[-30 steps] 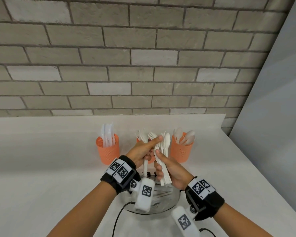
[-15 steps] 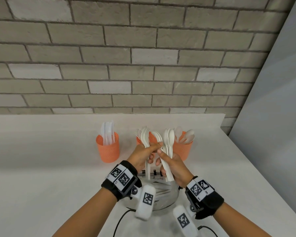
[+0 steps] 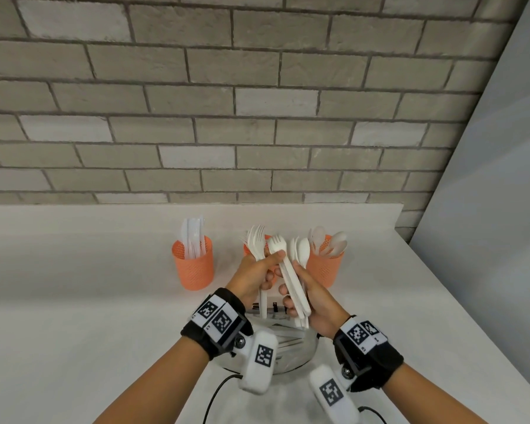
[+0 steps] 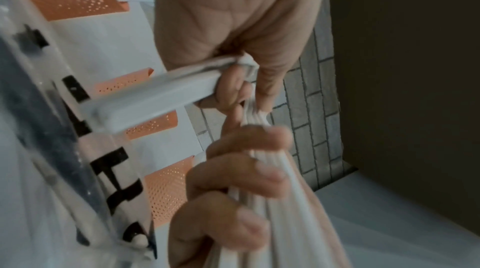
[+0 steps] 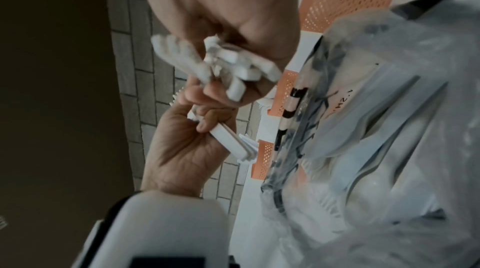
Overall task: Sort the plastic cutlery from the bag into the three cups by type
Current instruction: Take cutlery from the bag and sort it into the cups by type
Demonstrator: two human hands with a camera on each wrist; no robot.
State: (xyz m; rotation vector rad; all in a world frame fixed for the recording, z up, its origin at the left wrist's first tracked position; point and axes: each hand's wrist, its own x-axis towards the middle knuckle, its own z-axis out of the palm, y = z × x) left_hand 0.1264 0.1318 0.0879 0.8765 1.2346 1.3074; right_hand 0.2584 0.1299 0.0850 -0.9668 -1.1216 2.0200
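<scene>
The plastic cutlery [image 3: 294, 286] you are sorting is split between your two hands, raised above the clear bag [image 3: 283, 347] and just in front of the three orange cups. Your right hand [image 3: 314, 296] is wrapped round a mixed bundle, handles down and heads up, with spoon bowls and one fork head showing at the top; the bundle's long axis leans up and slightly to your left. Your left hand [image 3: 254, 278] is curled round a smaller group of forks [image 3: 255, 241], also held upright, and its thumb and fingertip reach across to the leaning fork [image 3: 277, 244] at the near edge of the right-hand bundle. That fork is what the next move turns on: it lies right between your hands, touching both, its handle trapped in the right grip, so it probably needs to be drawn up and leftward along its own length. The fork cup [image 3: 249, 249], the middle one, stands directly behind your left hand, so that hand is the nearer for the drop. The spoon cup [image 3: 325, 264] is just behind your right hand, and the knife cup [image 3: 193, 264] stands well apart to the left on the table [image 3: 74, 301]. More pieces appear to remain in the bag.
</scene>
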